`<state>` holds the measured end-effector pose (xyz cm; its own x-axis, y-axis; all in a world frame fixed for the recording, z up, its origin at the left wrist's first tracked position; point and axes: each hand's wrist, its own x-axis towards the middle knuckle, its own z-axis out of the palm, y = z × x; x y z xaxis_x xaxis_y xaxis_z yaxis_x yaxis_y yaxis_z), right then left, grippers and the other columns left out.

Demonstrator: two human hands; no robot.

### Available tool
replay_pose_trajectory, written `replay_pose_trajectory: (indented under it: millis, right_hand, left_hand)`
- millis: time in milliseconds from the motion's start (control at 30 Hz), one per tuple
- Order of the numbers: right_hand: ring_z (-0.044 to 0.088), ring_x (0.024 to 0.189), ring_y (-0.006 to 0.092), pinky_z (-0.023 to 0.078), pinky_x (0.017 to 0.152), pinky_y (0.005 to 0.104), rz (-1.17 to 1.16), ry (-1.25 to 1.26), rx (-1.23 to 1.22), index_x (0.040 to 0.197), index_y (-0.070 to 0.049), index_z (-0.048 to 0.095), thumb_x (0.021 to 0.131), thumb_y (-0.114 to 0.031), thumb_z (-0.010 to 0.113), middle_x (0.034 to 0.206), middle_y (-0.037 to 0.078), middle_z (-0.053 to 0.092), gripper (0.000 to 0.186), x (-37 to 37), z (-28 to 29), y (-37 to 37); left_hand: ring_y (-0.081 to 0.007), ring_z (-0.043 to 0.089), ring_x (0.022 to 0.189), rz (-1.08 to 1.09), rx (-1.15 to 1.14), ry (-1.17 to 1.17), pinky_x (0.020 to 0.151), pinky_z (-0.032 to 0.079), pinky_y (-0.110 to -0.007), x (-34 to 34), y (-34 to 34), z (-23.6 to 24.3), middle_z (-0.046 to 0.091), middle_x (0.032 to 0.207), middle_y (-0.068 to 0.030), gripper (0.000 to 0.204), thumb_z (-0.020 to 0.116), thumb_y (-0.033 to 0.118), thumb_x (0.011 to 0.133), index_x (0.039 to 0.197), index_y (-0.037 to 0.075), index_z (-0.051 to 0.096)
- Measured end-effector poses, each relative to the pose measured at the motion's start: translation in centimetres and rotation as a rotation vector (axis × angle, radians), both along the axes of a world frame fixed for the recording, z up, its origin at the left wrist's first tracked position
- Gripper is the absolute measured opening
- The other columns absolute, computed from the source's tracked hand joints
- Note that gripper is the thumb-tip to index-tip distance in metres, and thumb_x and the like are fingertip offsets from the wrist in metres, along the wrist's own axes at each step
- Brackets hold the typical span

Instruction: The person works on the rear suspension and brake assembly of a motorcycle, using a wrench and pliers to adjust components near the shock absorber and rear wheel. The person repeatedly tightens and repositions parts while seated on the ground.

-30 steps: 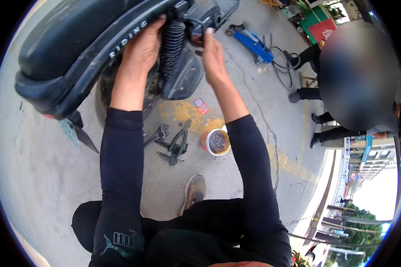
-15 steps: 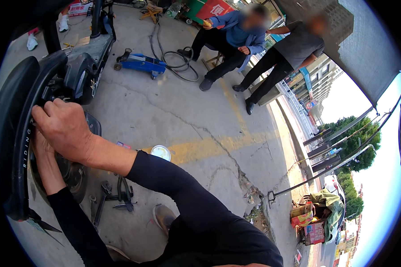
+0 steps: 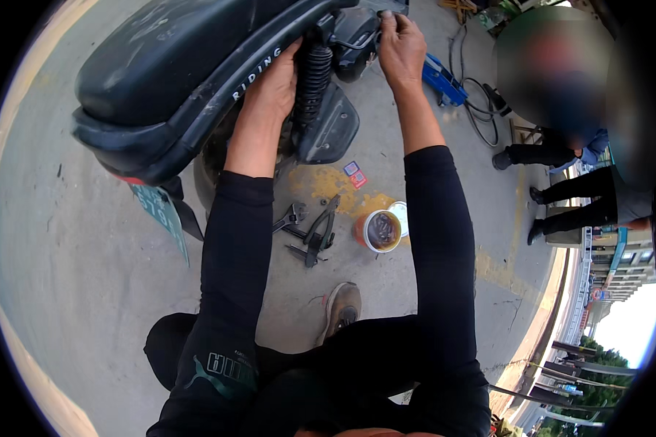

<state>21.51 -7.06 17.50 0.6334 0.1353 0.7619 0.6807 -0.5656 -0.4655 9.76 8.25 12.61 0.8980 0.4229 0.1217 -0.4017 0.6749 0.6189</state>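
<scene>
My left hand (image 3: 268,98) reaches in under the black seat side panel of a motor scooter (image 3: 149,73). Its fingers go out of sight behind the panel, close to the coil-spring shock absorber (image 3: 313,81). Farther along the scooter's side, my right hand (image 3: 403,49) is closed, thumb and fingers pinched at the edge of a dark body part; what they grip is too small to make out. Below the shock absorber is a dark flat cover (image 3: 328,127). A green plate (image 3: 157,216) hangs from the scooter's tail.
Pliers (image 3: 321,231) and an adjustable wrench (image 3: 290,217) lie on the concrete beside a small tub of metal pieces (image 3: 382,231) and its white lid (image 3: 401,211). A blue floor jack (image 3: 442,80) and a dark hose (image 3: 481,124) lie farther right. Two people stand or sit beyond.
The view has turned toward the scooter's tail. My hands, close together before, are now apart: the left behind the side panel, the right farther forward along the scooter.
</scene>
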Motion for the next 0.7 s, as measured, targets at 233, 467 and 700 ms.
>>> replay_pose_trajectory:
  millis: [233,467,700]
  right_hand:
    - [0.053,0.086,0.014,0.045,0.082,0.0274,0.224,0.374,-0.045,0.127,-0.003,0.066,0.11,-0.042,0.046,0.096,0.003,0.064,0.047,-3.6,-5.2,-1.0]
    - [0.069,0.1,0.027,0.052,0.09,0.0357,0.286,0.279,-0.059,0.128,0.003,0.06,0.106,-0.031,0.057,0.109,0.019,0.072,0.041,-8.1,-8.0,-1.8]
    - [0.066,0.08,0.0337,0.053,0.073,0.0431,0.259,0.317,-0.119,0.149,-0.003,0.037,0.094,-0.004,0.064,0.095,0.021,0.065,0.062,-12.5,-9.5,-2.0]
  left_hand:
    - [-0.0139,0.066,0.108,-0.1,0.065,-0.128,0.096,0.052,-0.03,2.1,1.7,-3.7,0.07,0.118,-0.0056,0.034,0.051,0.033,0.109,0.127,0.008,0.067]
    - [-0.0177,0.066,0.099,-0.3,-0.18,-0.084,0.088,0.054,-0.034,3.3,1.7,-4.1,0.07,0.11,-0.0034,0.024,0.068,0.023,0.099,0.118,0.008,0.069]
    - [-0.0214,0.07,0.092,-0.285,-0.044,-0.134,0.08,0.06,-0.036,4.1,4.0,-2.2,0.073,0.1,-0.0089,0.016,0.058,0.015,0.103,0.109,0.004,0.069]
